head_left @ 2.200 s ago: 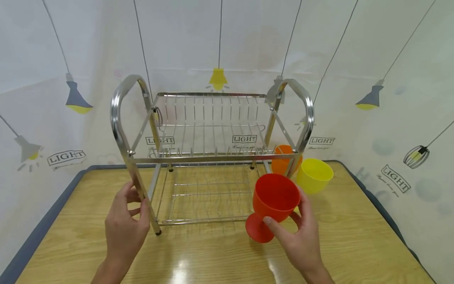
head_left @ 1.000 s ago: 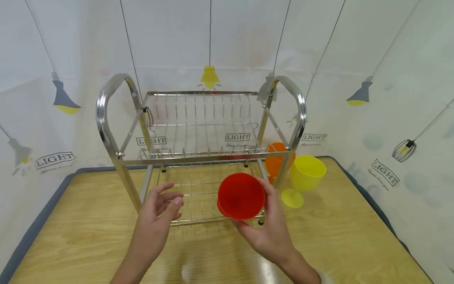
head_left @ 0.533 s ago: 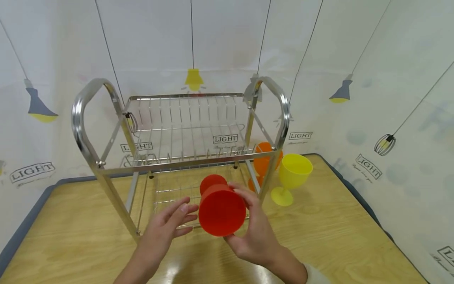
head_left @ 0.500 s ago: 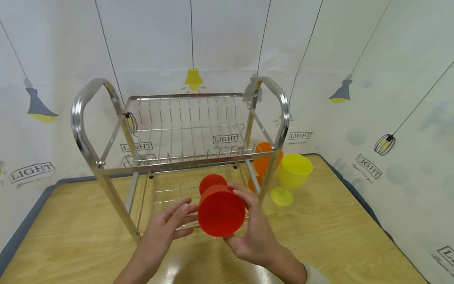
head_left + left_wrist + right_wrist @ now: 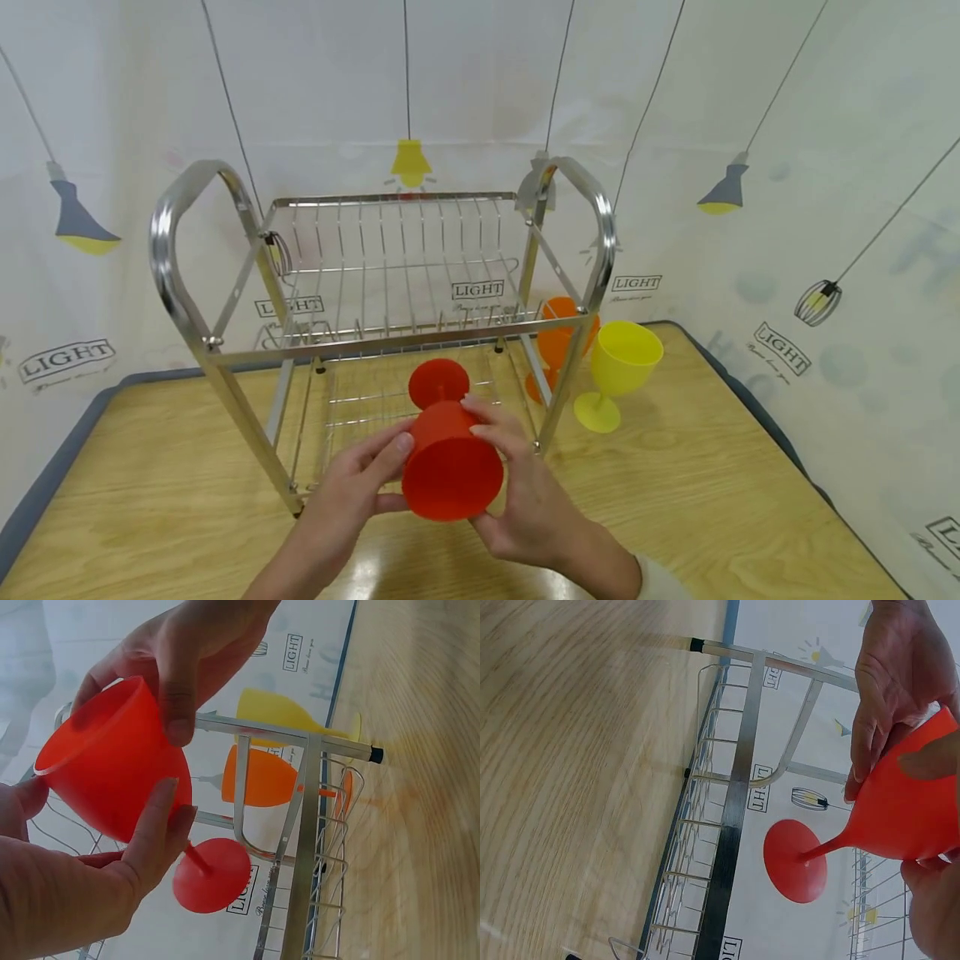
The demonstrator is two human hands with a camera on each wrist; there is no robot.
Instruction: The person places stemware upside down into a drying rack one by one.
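Note:
A red goblet [image 5: 450, 467] is held in both hands, in front of the dish rack [image 5: 397, 340]. It is tilted, with its mouth facing the head camera and its round foot pointing at the rack. My right hand [image 5: 528, 492] grips the right side of the bowl, fingers above and thumb below. On the other side, my left hand [image 5: 348, 492] holds the bowl between thumb and fingers. The left wrist view shows left fingers [image 5: 154, 832] against the bowl. In the right wrist view, the goblet's thin stem and foot [image 5: 795, 861] stick out free of both hands.
The two-tier metal rack stands on the wooden table [image 5: 712, 500]. A yellow goblet [image 5: 626, 358] stands upright to its right. An orange goblet [image 5: 558, 342] is partly hidden behind the rack's right leg. A printed wall covering [image 5: 750, 125] rises behind the table.
My left hand has left the rack's left leg and come to the goblet. The right hand has brought the goblet leftward and tipped it over toward the camera. The view has shifted right.

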